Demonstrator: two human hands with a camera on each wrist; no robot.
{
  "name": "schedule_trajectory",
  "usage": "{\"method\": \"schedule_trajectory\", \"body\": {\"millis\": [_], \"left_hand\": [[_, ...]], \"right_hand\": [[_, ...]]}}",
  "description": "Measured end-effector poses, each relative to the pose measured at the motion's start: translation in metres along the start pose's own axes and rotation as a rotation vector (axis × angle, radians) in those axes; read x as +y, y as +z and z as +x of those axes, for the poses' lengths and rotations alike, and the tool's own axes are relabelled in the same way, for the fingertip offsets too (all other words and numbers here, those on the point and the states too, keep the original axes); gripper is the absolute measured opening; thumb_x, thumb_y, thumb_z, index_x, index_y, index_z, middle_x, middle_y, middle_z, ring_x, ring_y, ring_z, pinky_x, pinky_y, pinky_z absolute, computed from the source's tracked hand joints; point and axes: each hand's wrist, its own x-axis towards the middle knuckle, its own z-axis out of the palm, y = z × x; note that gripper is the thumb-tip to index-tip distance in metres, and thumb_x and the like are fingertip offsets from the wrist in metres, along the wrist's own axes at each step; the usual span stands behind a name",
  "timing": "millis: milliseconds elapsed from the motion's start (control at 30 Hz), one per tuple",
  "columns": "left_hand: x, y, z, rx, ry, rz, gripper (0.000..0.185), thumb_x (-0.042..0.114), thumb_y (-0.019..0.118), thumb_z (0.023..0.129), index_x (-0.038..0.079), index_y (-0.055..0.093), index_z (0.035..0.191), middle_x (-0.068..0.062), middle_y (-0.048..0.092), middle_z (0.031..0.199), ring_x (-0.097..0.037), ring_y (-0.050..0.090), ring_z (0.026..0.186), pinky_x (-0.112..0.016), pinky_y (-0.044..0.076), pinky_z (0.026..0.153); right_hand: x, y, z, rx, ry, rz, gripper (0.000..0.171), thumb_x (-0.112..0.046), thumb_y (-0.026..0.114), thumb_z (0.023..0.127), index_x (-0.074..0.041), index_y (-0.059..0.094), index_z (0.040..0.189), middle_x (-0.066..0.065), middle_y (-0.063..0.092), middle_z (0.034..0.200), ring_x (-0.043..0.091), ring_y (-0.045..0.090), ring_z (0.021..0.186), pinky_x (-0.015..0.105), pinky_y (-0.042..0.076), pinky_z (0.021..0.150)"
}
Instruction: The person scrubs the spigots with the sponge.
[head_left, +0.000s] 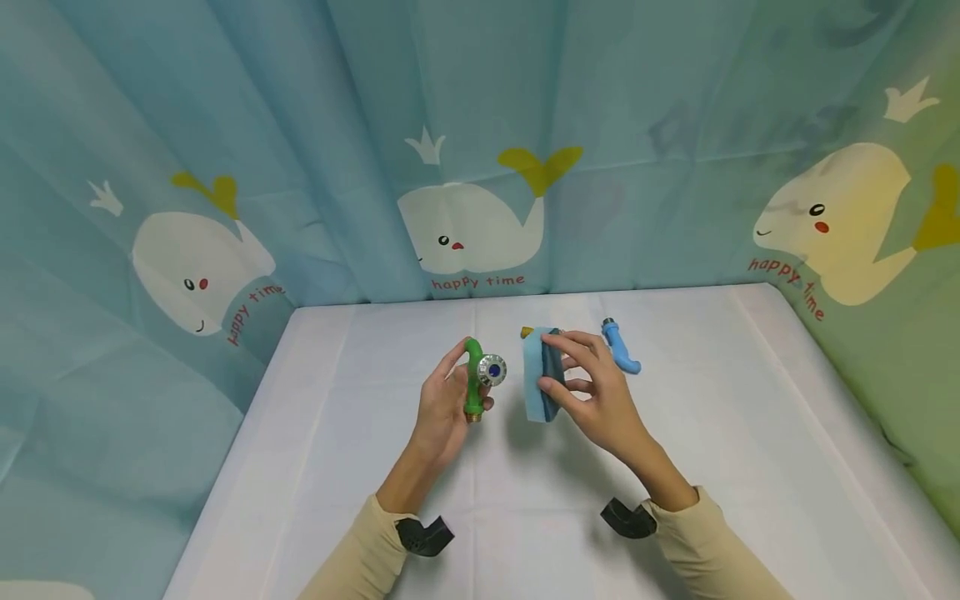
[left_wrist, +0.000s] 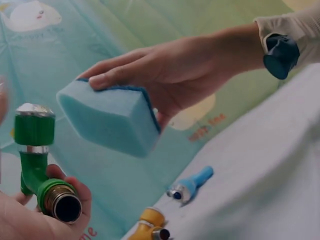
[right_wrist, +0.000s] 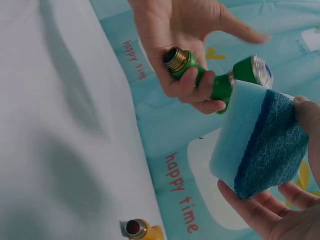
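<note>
My left hand (head_left: 441, 410) grips a small green faucet (head_left: 473, 385) with a brass threaded end and a silver-rimmed round knob. In the right wrist view, its fingers curl round the faucet's body and the thumb stands away from it. To the right, my right hand (head_left: 606, 398) pinches a light blue sponge (head_left: 533, 379) between thumb and fingers. The sponge has a dark blue scouring pad (right_wrist: 275, 145) on the side toward the right palm. Its soft side faces the green faucet, a short gap away in the head view.
A blue faucet (head_left: 619, 347) lies on the white-covered table (head_left: 360, 467), behind my right hand. Mostly hidden behind the sponge is a yellow faucet (left_wrist: 150, 222). A whale-print curtain (head_left: 337, 167) rises around the table's back and sides.
</note>
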Motion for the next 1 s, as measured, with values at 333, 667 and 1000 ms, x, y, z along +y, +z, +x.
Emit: {"method": "schedule_trajectory", "body": {"millis": [333,667,1000], "left_hand": [[0.000,0.001,-0.001,0.004,0.031,0.148,0.071,0.004,0.074,0.089,-0.005,0.039,0.151,-0.014,0.057,0.122,-0.015,0.063,0.098,-0.023,0.058,0.080],[0.012,-0.008,-0.004,-0.171,0.002,0.419,0.088,0.011,0.091,0.078,0.000,0.044,0.152,-0.022,0.063,0.131,-0.027,0.065,0.114,-0.033,0.058,0.093],[0.012,-0.009,-0.005,-0.285,0.102,0.501,0.090,0.003,0.084,0.081,-0.001,0.035,0.156,-0.024,0.056,0.137,-0.031,0.057,0.128,-0.034,0.053,0.102]], "right_hand": [[-0.002,0.000,-0.005,-0.072,0.002,0.041,0.058,-0.003,0.080,0.089,-0.018,0.061,0.142,0.010,0.050,0.142,0.024,0.063,0.100,0.031,0.062,0.073],[-0.008,-0.001,-0.001,-0.203,-0.127,0.060,0.056,-0.004,0.080,0.089,-0.015,0.063,0.141,0.009,0.051,0.141,0.023,0.061,0.105,0.035,0.063,0.075],[-0.003,-0.008,-0.001,-0.233,-0.198,-0.061,0.054,-0.015,0.082,0.089,-0.020,0.065,0.140,0.012,0.053,0.140,0.017,0.059,0.102,0.031,0.056,0.067]]}}
